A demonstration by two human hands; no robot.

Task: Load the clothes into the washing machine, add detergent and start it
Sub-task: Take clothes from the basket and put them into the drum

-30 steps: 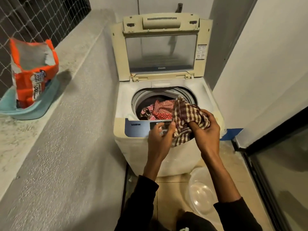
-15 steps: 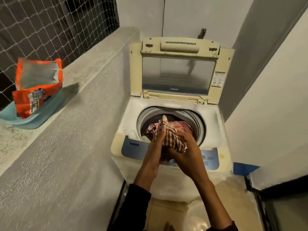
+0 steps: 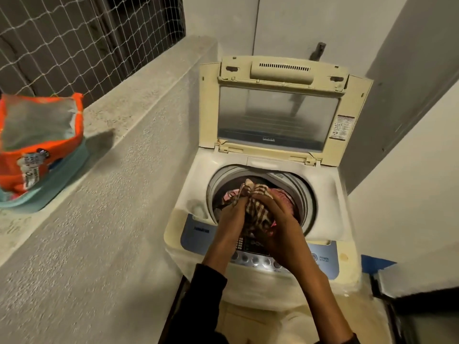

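Note:
A cream top-loading washing machine (image 3: 196, 175) stands open, its lid (image 3: 280, 112) raised upright at the back. Pink and red clothes (image 3: 282, 194) lie in the drum. My left hand (image 3: 232, 219) and my right hand (image 3: 278, 219) both grip a bunched brown-and-white checked cloth (image 3: 258, 209) over the front rim of the drum, above the blue control panel (image 3: 323, 259). An open orange detergent bag (image 3: 37, 140) sits in a teal tub (image 3: 62, 177) on the ledge at the left.
A rough concrete ledge (image 3: 119, 135) runs along the left, with wire mesh (image 3: 74, 40) above it. White walls close in at the right. A dark door frame (image 3: 422, 316) stands at the lower right, and a blue patch (image 3: 375, 263) marks the floor beside the machine.
Both hands have carried the checked cloth from in front of the control panel up over the drum opening and bunched it tighter. My view has moved closer to the machine.

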